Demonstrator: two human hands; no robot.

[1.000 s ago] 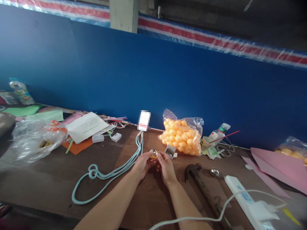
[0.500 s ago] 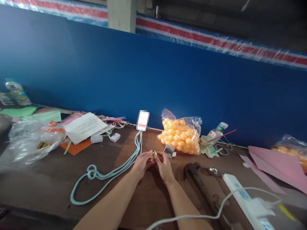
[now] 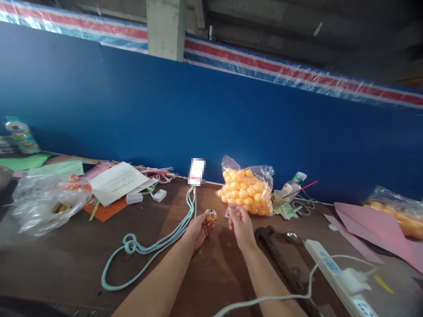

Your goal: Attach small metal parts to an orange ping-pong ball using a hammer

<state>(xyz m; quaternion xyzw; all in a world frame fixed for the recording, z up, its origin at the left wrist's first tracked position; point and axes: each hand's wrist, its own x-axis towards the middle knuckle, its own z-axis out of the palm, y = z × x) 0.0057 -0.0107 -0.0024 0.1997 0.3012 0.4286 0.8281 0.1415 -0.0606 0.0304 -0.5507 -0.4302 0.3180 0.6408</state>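
Observation:
My left hand pinches a small orange ball with a metal piece on it, held just above the brown tabletop. My right hand is to its right, fingers closed at a small white box that lies in front of a clear bag of orange balls. Whether those fingers grip the box or something out of it is hidden. A gap separates the two hands.
A light blue cord loops over the wooden table to the left. A hammer, a white power strip with a plug and cable lie to the right. Papers, plastic bags, a bottle and pink sheets line the blue wall.
The hands were together on the ball; now my right hand has moved off to the right, to the small white box. My left hand keeps the ball. The camera tilted slightly up.

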